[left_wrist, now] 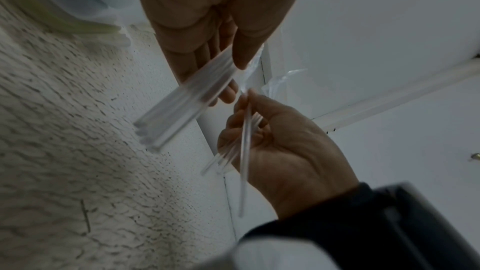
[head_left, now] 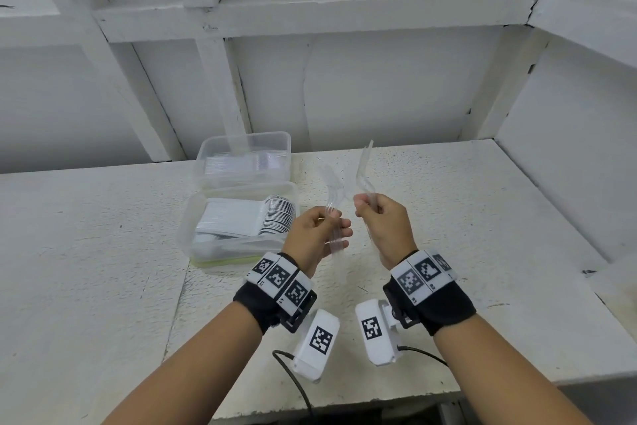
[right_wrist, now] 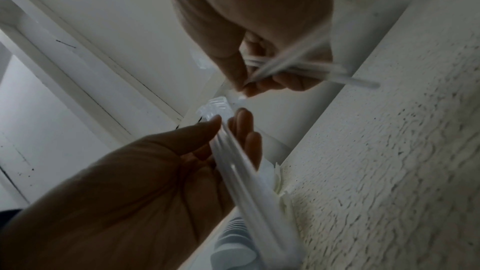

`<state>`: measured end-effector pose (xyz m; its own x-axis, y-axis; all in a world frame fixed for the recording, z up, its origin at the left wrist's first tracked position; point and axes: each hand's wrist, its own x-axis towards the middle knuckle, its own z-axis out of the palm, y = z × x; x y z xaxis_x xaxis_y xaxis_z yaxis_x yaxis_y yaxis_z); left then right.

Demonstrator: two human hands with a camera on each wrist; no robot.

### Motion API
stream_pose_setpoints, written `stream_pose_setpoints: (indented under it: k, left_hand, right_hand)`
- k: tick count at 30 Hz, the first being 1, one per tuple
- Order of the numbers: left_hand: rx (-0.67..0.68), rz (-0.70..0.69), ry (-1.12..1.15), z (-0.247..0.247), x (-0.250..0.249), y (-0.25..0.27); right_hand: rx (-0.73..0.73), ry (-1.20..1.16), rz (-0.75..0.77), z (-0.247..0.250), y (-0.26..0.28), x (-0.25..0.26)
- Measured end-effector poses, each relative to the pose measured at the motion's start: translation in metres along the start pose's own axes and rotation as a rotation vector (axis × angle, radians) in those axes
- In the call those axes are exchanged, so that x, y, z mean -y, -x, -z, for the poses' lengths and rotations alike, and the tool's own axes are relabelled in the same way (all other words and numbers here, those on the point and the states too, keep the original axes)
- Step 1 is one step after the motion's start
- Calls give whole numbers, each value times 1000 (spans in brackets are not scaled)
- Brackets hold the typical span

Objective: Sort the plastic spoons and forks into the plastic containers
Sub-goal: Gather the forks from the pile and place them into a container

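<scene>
Both hands are raised above the white table (head_left: 448, 217), close together. My left hand (head_left: 332, 235) pinches a stack of clear plastic cutlery (head_left: 331, 214) between thumb and fingers; its handles (left_wrist: 187, 98) cross the palm. My right hand (head_left: 367, 209) grips a few clear pieces (head_left: 364, 169) that point up and away, and their handles (right_wrist: 298, 65) run through the curled fingers. The heads are too blurred to tell forks from spoons. At the left stand two clear plastic containers: the near one (head_left: 193, 217) holds rows of stacked spoons, the far one (head_left: 206, 148) holds stacked clear cutlery.
The near container sits on a pale yellow-green lid (head_left: 220, 263). A white panelled wall (head_left: 344, 80) rises right behind the table, and a ledge (head_left: 568, 183) borders it on the right. The table's front edge (head_left: 379, 404) lies below my wrists.
</scene>
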<state>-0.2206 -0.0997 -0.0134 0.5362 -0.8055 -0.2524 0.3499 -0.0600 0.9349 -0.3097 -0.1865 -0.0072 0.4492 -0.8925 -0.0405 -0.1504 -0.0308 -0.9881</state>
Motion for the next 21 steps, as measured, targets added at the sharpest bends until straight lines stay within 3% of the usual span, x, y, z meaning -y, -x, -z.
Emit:
stream_pose_setpoints:
  k: [6, 11, 21]
  left_hand:
    - [-116, -13, -122, -7, 1, -3]
    - [-127, -27, -170, -8, 2, -3]
    - [-96, -24, -108, -12, 5, -3]
  right_hand:
    - [68, -118, -108, -10, -1, 0]
    - [68, -230, -235, -9, 0, -1]
    - [4, -149, -159, -17, 0, 4]
